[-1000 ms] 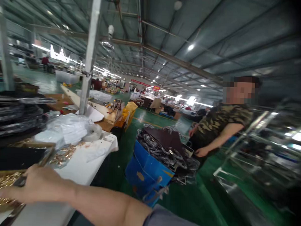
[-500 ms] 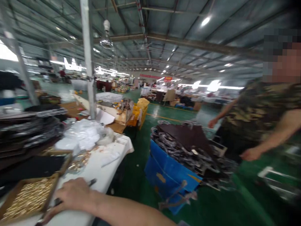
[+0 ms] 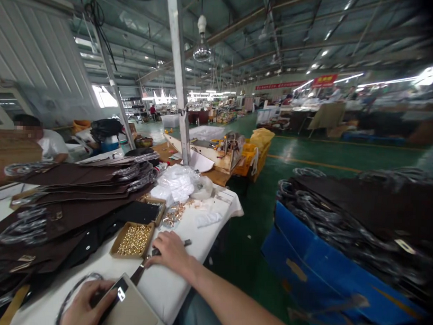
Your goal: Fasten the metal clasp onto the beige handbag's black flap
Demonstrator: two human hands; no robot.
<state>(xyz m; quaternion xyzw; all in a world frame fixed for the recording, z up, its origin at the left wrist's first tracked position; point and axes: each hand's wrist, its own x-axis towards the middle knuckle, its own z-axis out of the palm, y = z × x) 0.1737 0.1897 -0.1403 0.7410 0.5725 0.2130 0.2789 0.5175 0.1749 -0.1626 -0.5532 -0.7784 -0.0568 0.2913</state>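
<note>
My right hand [image 3: 170, 252] rests on the white table [image 3: 162, 288] with its fingers curled over a dark-handled tool [image 3: 138, 273] that lies slantwise under it. Just left of it stands a small cardboard box of gold metal fittings [image 3: 133, 239]. At the bottom edge my left hand [image 3: 83, 306] grips a flat tan piece [image 3: 135, 315] bearing a shiny metal clasp [image 3: 121, 293]. A thin dark cord [image 3: 70, 292] curves beside that hand.
Stacked brown leather panels with chains [image 3: 77, 186] cover the table's left. White plastic bags [image 3: 176, 182] and loose gold parts [image 3: 174, 214] lie further back. A blue bin of chain-strapped goods [image 3: 305, 260] stands right on the green floor. A person in white [image 3: 50, 145] sits far left, beyond a steel post [image 3: 180, 85].
The view swung left and down, and the person in camouflage left the picture. My right hand drew back from the box of gold fittings with the tool. My left hand with the tan piece came into view.
</note>
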